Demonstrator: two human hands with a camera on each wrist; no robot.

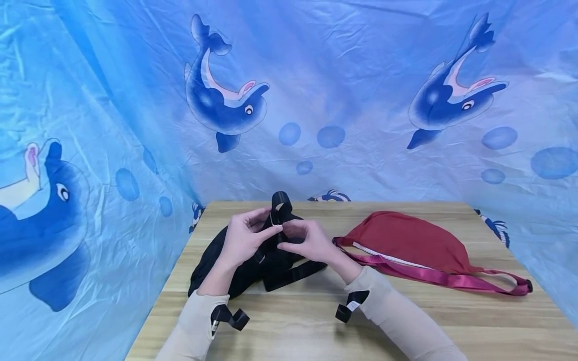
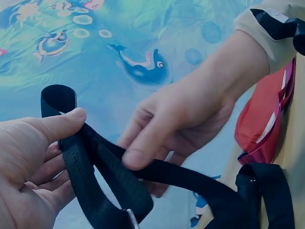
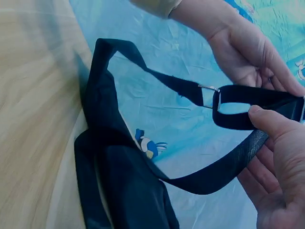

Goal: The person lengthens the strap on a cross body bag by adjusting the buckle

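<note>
In front of a dolphin-printed cloth backdrop [image 1: 361, 90], the wooden table [image 1: 289, 331] carries a red waist bag [image 1: 406, 240] on the right and a black fabric bag [image 1: 250, 273] on the left, its long axis slanting from near left to far right beneath the hands. The left hand [image 1: 244, 238] and right hand [image 1: 309, 243] both pinch the black bag's webbing strap [image 3: 214, 179] between thumb and fingers, neither nearer, its doubled loop rising between them towards the far side, with a metal slider [image 3: 208, 88] on the webbing. No brand is legible; the white label [image 1: 353, 305] at the right cuff is too small to read.
</note>
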